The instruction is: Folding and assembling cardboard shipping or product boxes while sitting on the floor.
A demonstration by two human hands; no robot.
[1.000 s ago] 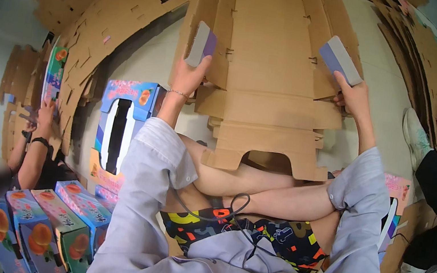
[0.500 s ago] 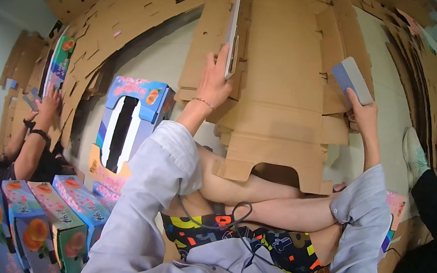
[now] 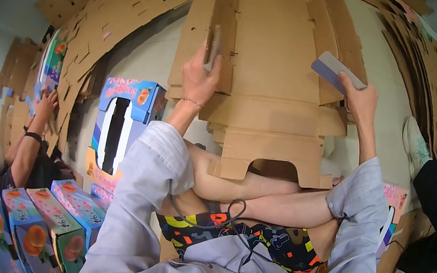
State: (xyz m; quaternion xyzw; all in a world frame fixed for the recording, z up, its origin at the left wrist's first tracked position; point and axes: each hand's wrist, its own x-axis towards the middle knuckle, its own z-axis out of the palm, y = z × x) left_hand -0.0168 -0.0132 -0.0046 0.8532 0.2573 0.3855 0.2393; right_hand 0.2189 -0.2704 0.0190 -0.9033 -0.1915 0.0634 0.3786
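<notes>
A large brown cardboard box blank [image 3: 274, 82] stretches away from my crossed legs, its near end with a curved cut-out lying against my shins. On its left side my left hand [image 3: 199, 78] is closed around the near end of a narrow upright cardboard flap [image 3: 216, 9], seen almost edge-on. A pale grey strip shows beside those fingers; what it is I cannot make out. My right hand [image 3: 362, 101] pinches a flat rectangular scraper-like piece [image 3: 338, 72], pale grey above and blue-violet below. It hovers over or beside the raised right flap [image 3: 326, 44]; contact cannot be made out.
Stacked cardboard blanks [image 3: 135, 12] curve along the left, with more stacks [image 3: 407, 81] at right. A printed blue box with a slot [image 3: 121, 132] stands left of my arm. Several peach-printed boxes [image 3: 35, 227] line the lower left. Other people [image 3: 24, 156] work at both sides.
My left hand has shifted left with the upright flap, whose pale face no longer shows. My right hand has moved slightly left, and its scraper-like piece lies flatter. The blank shifted a little left in view.
</notes>
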